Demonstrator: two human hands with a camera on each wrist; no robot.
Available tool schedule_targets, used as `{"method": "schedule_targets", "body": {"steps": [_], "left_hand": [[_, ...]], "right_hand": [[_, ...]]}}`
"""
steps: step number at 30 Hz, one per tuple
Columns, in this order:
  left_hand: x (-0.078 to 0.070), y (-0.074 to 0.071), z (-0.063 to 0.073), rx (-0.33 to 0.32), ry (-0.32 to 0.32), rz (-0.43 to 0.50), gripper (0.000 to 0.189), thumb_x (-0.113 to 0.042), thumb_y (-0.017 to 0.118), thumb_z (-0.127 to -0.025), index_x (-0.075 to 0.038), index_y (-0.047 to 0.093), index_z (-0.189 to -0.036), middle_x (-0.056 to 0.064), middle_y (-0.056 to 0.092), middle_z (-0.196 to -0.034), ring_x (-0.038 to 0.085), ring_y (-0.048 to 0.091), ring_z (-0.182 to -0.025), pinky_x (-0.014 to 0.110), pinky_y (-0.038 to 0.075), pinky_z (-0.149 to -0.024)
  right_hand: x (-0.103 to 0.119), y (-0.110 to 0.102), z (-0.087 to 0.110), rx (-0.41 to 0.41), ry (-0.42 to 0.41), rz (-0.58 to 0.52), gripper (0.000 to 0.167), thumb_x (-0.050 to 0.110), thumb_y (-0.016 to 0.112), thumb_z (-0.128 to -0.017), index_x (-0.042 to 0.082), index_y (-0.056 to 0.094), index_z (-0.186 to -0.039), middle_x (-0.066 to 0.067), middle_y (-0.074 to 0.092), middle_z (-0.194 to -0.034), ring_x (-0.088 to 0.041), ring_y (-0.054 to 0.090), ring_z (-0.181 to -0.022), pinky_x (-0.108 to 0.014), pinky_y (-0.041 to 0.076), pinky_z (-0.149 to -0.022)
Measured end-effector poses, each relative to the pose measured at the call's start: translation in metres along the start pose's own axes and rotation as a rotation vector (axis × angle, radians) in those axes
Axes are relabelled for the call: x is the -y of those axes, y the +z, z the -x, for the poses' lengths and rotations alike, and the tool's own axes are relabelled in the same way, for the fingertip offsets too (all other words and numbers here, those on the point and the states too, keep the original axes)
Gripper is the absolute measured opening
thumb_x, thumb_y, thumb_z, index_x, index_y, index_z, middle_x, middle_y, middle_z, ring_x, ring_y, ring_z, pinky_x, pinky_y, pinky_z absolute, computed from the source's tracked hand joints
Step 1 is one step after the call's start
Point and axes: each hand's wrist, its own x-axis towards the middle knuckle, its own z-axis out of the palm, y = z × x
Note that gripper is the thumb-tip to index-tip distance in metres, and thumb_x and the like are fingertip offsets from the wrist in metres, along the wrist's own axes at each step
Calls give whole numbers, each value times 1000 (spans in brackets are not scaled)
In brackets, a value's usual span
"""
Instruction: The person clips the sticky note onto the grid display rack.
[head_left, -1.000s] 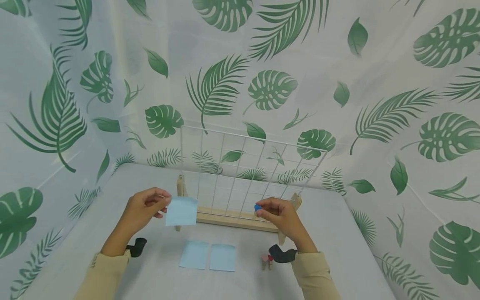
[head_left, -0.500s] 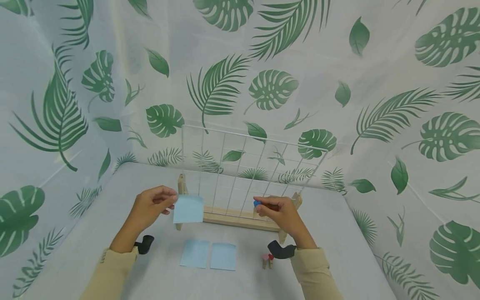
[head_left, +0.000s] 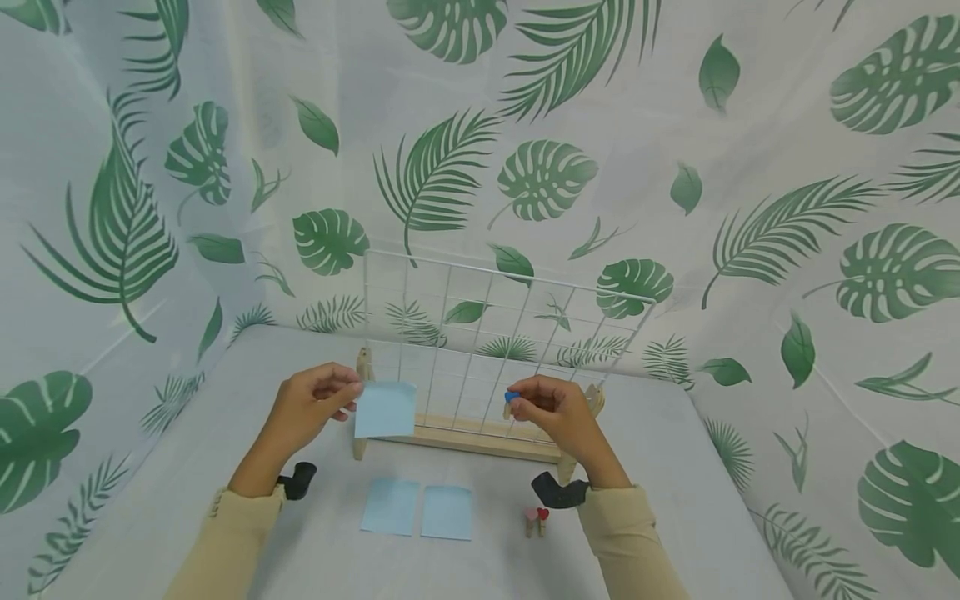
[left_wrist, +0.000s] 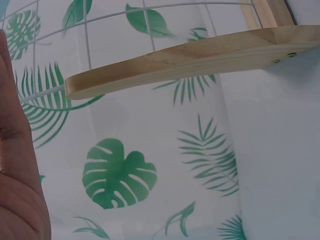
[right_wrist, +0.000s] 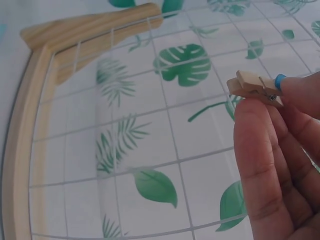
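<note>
My left hand [head_left: 315,408] pinches a light blue paper square [head_left: 386,410] by its upper left corner. The paper hangs in front of the left part of a white wire grid [head_left: 468,350]. My right hand [head_left: 558,412] pinches a small wooden clothespin [right_wrist: 255,86] with a blue decoration [head_left: 512,397], in front of the grid's right part. In the right wrist view its wooden ends point away from the thumb and fingertips. The left wrist view has only the edge of the left hand [left_wrist: 20,165]; the paper's hold is hidden there.
The grid stands in a wooden base [head_left: 480,444] with side supports. Two blue paper squares, a left one [head_left: 391,507] and a right one [head_left: 447,512], lie on the white table [head_left: 322,558]. Two clothespins, one pink-topped [head_left: 531,522] and one red-topped [head_left: 542,522], sit to their right.
My left hand has moved right and slightly up with the paper, bringing it across the grid's left side. The right hand with the clothespin has risen slightly.
</note>
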Motion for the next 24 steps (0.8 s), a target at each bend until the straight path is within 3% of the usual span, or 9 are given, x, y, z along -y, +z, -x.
{"method": "schedule_targets", "body": {"steps": [14, 24], "left_hand": [[-11, -3, -6, -8, 30, -2, 18, -14, 73, -105, 2, 74, -114, 12, 78, -99, 21, 74, -85, 24, 63, -68], [-19, -4, -12, -3, 62, 7, 17, -13, 73, -105, 1, 75, -114, 12, 77, -99, 20, 73, -84, 26, 63, -68]], "right_hand": [[6, 0, -9, 6, -49, -11, 11, -10, 68, -100, -14, 72, -110, -27, 76, -96, -5, 74, -83, -24, 64, -80], [10, 1, -14, -14, -45, -14, 10, -7, 71, -99, -13, 73, -108, -8, 79, -93, -9, 74, -81, -22, 63, -78]]}}
